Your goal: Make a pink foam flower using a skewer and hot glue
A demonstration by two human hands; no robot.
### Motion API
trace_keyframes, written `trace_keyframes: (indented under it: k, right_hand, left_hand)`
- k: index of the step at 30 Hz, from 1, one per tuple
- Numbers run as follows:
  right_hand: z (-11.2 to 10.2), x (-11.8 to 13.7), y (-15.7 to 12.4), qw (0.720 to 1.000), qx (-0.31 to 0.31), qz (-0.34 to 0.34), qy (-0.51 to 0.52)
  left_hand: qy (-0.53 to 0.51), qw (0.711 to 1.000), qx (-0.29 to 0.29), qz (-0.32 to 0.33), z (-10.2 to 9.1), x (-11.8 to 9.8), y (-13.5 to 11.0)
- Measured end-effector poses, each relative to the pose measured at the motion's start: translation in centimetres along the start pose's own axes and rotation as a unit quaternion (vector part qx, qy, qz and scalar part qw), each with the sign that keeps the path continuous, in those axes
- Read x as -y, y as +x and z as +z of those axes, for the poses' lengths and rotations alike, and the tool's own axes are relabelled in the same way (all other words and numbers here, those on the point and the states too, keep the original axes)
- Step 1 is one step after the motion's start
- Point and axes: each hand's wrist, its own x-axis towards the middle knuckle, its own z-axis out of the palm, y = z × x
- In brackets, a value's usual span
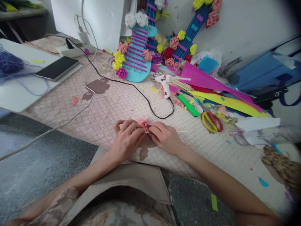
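A small pink paper flower (pixel 143 122) is held between my two hands, low over the front of the table. My left hand (pixel 128 138) closes on its left side, fingers bent around its base. From the right, my right hand (pixel 166 136) pinches the flower's lower part. A thin pale stick (pixel 183 131) runs sideways at the hands, its right end poking out beyond my right hand. The fingertips partly cover both the stick and the flower's base. Further back lies a white glue gun (pixel 165 84) with a black cord, apart from both hands.
Red and yellow scissors (pixel 212 121) and a green cutter (pixel 188 105) lie to the right, near coloured sheets (pixel 223 97). Flower-covered blue decorations (pixel 138 56) lean at the back. Cables (pixel 122 82) cross the left side, near a phone (pixel 57 68).
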Motion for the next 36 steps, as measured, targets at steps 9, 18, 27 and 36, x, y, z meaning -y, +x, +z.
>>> trace_keyframes:
  k: [9,18,27,36]
  right_hand:
    - [-0.07,-0.10,0.25,1.000,0.000,-0.023,0.003]
    - [-0.11,-0.13,0.80,0.999,0.013,-0.034,0.015]
    - [0.26,-0.20,0.78,0.999,0.016,-0.037,-0.008]
    - [0.28,-0.14,0.79,0.999,0.022,-0.042,-0.017]
  left_hand:
    - [-0.008,1.000,0.021,-0.018,-0.14,-0.03,0.02]
    - [-0.056,0.995,0.047,-0.062,-0.27,0.16,0.18]
    - [-0.056,0.994,0.060,-0.071,-0.28,0.10,0.15]
    - [-0.046,0.993,0.062,-0.084,-0.40,-0.10,0.09]
